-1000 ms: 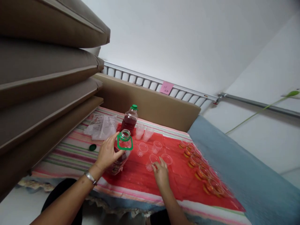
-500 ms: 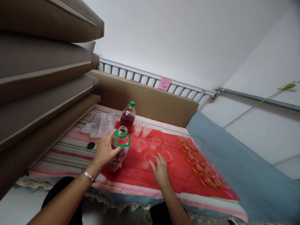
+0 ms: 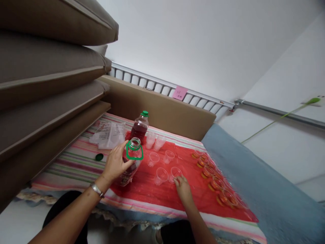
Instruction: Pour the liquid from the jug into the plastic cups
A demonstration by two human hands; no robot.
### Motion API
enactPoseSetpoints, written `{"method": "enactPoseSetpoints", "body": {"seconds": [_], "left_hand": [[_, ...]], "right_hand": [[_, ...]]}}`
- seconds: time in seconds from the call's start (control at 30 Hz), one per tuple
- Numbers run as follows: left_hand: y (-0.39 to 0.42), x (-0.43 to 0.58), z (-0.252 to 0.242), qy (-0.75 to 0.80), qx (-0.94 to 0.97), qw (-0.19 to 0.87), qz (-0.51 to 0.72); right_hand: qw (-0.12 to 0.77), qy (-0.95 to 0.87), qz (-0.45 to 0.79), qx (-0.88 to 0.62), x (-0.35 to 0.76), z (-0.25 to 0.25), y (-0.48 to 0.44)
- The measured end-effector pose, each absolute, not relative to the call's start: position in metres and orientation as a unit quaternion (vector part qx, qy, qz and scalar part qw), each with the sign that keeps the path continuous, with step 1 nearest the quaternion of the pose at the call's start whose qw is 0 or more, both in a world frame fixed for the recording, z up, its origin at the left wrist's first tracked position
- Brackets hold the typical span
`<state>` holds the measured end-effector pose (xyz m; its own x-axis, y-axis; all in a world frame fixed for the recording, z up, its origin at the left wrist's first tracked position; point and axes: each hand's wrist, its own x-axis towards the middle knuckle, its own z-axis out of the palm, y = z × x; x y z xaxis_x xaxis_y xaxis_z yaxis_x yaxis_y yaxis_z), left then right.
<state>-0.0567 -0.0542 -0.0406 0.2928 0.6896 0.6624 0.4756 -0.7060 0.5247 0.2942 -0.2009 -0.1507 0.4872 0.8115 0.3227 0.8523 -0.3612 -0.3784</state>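
My left hand (image 3: 115,162) is wrapped round a large clear bottle (image 3: 130,171) with a green carry ring and no cap, dark red liquid inside. My right hand (image 3: 185,191) pinches the near side of a clear plastic cup (image 3: 175,172). To its left stands another clear cup (image 3: 161,177), with two more, one cup (image 3: 153,159) and one cup (image 3: 169,157), behind. Two stacks of cups (image 3: 159,143) stand farther back, beside a second, capped bottle (image 3: 139,128) of dark red liquid. A green cap (image 3: 99,157) lies left of my left hand.
Several cups (image 3: 217,183) with amber-orange liquid line the right side of the red sheet (image 3: 144,193). Plastic bags (image 3: 111,135) lie at the back left on the striped cloth (image 3: 76,166). Stacked brown cushioned panels (image 3: 56,91) rise on the left; a brown board (image 3: 162,108) stands behind.
My right hand has moved right, from the near left cup to the cup beside it. That cup now stands nearer, next to the left one. My left hand stays on the bottle.
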Motion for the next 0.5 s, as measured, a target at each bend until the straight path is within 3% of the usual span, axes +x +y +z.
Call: {"method": "enactPoseSetpoints", "body": {"seconds": [0.23,0.5], "left_hand": [[-0.055,-0.056,-0.041,0.371,0.793,0.11,0.47],[-0.056,-0.057,-0.042,0.376,0.792,0.121,0.466]], "right_hand": [[0.239,-0.51,-0.035,-0.826,0.307,-0.122,-0.193],[0.212,-0.516,-0.075,-0.826,0.317,-0.104,-0.103]]}}
